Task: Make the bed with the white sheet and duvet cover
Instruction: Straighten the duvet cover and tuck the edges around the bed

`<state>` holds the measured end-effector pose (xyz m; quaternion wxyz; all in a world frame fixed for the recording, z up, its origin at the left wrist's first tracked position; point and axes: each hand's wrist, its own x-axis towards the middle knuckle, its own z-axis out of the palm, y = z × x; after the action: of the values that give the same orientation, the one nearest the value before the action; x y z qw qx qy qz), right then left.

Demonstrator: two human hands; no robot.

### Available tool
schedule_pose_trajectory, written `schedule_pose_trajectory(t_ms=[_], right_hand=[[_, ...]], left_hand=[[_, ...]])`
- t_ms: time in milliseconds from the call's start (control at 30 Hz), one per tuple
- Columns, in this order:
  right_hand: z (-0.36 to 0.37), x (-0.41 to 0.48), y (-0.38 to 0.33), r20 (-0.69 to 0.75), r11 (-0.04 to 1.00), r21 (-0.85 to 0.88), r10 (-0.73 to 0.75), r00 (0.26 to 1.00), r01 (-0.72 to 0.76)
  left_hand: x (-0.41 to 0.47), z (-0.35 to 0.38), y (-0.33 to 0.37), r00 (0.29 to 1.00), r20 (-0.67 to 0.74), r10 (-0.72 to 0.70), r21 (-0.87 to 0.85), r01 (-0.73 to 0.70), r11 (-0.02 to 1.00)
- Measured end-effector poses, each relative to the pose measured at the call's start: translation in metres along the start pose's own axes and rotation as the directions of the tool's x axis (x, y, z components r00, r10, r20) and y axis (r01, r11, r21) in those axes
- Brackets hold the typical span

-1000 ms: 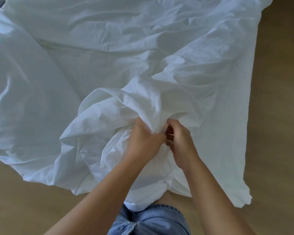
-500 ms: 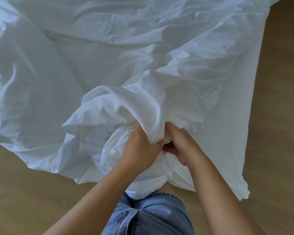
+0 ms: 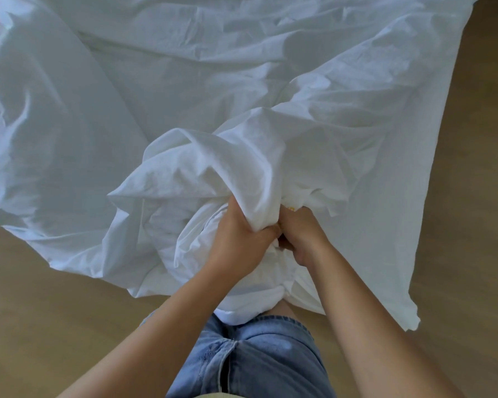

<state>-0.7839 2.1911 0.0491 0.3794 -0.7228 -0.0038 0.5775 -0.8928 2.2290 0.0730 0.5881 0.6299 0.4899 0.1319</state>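
Sheet, or perhaps the duvet cover, since the white cloth does not show which, lies spread and creased across a wooden floor in the head view. Its near part is heaped in loose folds just in front of the person. The left hand clenches a bunch of that heap. The right hand, touching the left, grips cloth just beside it. A small yellow bit peeks from the folds above the right hand, too small to identify.

No bed, mattress or duvet is in view, so the task looks barely begun: finding an edge or opening seems to be the step in hand, with laying, tucking and smoothing all left. Denim shorts fill the bottom of the view. The tangled folds hide the near corners, which may slow the sorting.
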Motion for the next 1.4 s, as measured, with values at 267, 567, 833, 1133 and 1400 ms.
schedule_pose_trajectory(t_ms=[267, 567, 833, 1133, 1400], right_hand=[[0.016, 0.001, -0.009, -0.23, 0.93, 0.265, -0.194, 0.953, 0.254], [-0.067, 0.004, -0.089, -0.666, 0.625, 0.475, -0.204, 0.718, 0.619], [-0.102, -0.01, -0.002, -0.529, 0.77, 0.529, -0.027, 0.848, 0.355], [-0.089, 0.024, -0.023, -0.145, 0.933, 0.326, 0.206, 0.968, -0.15], [-0.058, 0.021, -0.033, -0.399, 0.701, 0.689, 0.158, 0.903, 0.182]], left_hand=[[0.013, -0.003, 0.012, 0.998, -0.062, -0.007, 0.012, 0.008, 1.0], [0.028, 0.008, 0.045, 0.991, -0.118, -0.056, -0.215, 0.03, 0.976], [0.025, 0.058, 0.026, 0.974, 0.021, -0.226, -0.389, 0.216, 0.895], [0.015, 0.063, 0.005, 0.894, 0.093, -0.438, -0.028, 0.442, 0.897], [0.007, 0.044, 0.009, 0.968, 0.114, -0.224, -0.31, 0.249, 0.918]])
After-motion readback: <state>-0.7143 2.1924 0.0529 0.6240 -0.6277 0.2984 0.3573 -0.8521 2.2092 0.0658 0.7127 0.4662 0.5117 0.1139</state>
